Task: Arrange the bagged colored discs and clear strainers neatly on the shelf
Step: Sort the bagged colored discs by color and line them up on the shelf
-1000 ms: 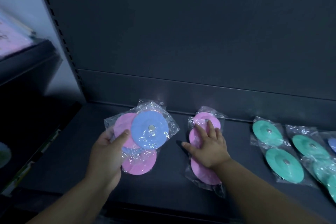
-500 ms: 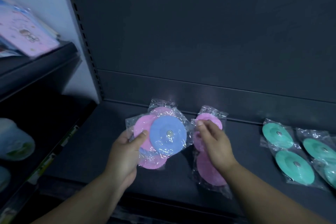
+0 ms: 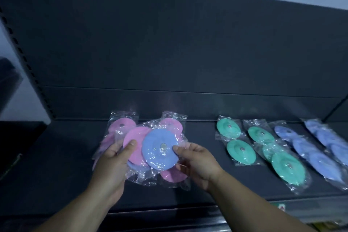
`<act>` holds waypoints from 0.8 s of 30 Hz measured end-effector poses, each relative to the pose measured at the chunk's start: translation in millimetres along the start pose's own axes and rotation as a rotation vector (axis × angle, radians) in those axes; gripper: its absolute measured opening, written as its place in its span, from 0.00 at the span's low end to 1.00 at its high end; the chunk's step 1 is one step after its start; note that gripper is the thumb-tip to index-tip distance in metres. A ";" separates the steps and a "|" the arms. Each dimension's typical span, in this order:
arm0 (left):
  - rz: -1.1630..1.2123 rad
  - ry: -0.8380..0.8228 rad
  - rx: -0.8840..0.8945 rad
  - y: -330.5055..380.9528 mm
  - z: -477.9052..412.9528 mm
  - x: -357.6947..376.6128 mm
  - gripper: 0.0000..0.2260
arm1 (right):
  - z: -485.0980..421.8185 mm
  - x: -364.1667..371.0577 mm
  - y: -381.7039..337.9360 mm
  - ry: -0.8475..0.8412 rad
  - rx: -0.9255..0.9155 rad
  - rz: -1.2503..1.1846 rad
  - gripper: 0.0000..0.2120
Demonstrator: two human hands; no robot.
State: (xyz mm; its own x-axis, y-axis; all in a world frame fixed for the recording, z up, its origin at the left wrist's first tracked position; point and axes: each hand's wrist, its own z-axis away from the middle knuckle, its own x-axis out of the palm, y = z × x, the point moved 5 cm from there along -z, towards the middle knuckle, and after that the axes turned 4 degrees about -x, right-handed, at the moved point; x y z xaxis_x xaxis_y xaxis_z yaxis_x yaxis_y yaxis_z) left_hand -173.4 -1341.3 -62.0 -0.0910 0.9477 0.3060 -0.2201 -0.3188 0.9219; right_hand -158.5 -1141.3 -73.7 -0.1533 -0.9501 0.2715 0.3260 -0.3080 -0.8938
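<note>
Sorting step in hand: holding the mixed bag (image 3: 140, 174) of discs just above the shelf (image 3: 207, 184), left of centre. Gripping its left side with the left hand (image 3: 114, 158), thumb pressing on the pink disc (image 3: 134, 143), fingers curled beneath. Pinching its right edge with the right hand (image 3: 197, 160), thumb beside the blue disc (image 3: 160, 149). Overlapping the pink bags (image 3: 122, 123) behind; cannot tell whether touching them. Probably calling next for choosing a slot by colour, either among these or toward the green bags (image 3: 235, 141) and blue bags (image 3: 305, 149) at right. Then laying the bag flat, in line with the row and clear of neighbours.
</note>
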 end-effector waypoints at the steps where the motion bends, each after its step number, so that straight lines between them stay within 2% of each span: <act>1: 0.002 0.000 0.006 0.8 3.4 11.1 0.07 | 3.7 -8.6 -3.8 -0.004 -0.005 0.003 0.03; 5: -0.018 -0.021 0.001 -8.9 8.6 55.3 0.05 | 16.3 -62.4 -18.2 0.067 -0.026 -0.097 0.05; 8: -0.035 -0.086 -0.037 -30.1 11.8 101.3 0.07 | 28.2 -117.9 -26.4 0.133 -0.033 -0.226 0.05; 11: -0.040 -0.122 -0.043 -48.8 23.6 162.3 0.05 | 47.5 -173.1 -39.8 0.118 -0.059 -0.285 0.09; 14: -0.025 -0.130 -0.033 -70.8 33.1 225.7 0.05 | 66.7 -237.9 -57.0 0.115 -0.082 -0.242 0.07; 18: -0.005 -0.118 -0.044 -107.7 43.1 307.8 0.05 | 84.0 -355.2 -84.7 0.239 -0.105 -0.225 0.05; 19: -0.006 -0.110 -0.049 -114.6 45.6 327.3 0.05 | 86.6 -385.2 -91.4 0.278 -0.113 -0.212 0.07; 21: -0.031 -0.097 -0.036 -125.5 50.4 361.5 0.05 | 90.9 -437.3 -104.4 0.355 -0.135 -0.126 0.12; 24: -0.112 -0.060 -0.003 -139.2 56.4 392.9 0.05 | 85.9 -493.6 -114.3 0.465 -0.126 0.036 0.10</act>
State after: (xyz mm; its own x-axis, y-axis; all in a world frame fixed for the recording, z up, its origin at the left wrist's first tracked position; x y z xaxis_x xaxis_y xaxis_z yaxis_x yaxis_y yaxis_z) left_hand -123.7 -923.7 -56.7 -0.0073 0.9766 0.2150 -0.2290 -0.2109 0.9503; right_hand -39.9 -641.2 -74.9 -0.5540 -0.8289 0.0768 0.2279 -0.2398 -0.9437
